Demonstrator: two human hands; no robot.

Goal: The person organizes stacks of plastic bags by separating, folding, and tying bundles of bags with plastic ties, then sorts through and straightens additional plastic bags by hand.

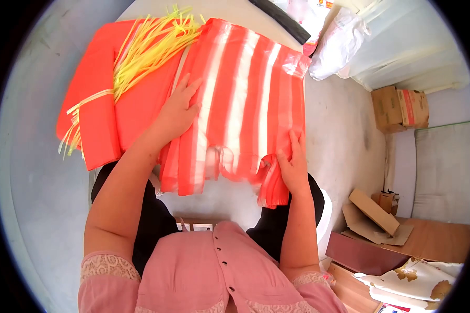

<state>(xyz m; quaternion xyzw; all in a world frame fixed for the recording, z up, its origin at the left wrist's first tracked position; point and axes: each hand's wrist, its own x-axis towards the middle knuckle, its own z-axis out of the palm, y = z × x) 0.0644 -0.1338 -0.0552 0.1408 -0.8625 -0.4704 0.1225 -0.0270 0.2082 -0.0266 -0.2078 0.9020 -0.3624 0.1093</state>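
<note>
- Red-and-white striped plastic stack (235, 104), upper centre of the frame, lies with its ragged lower edge towards the lap, probably for easy reach by 2 hands.
- Left hand (180, 112): fingers spread on the stack's left side, apparently steadying it.
- Right hand (293, 164): fingers slightly parted on the lower right edge, seemingly keeping layers flat; I cannot tell if anything is pinched beneath.
- Red bundle (94, 104), upper left, carries yellow strips (156, 47), perhaps to keep them handy.
</note>
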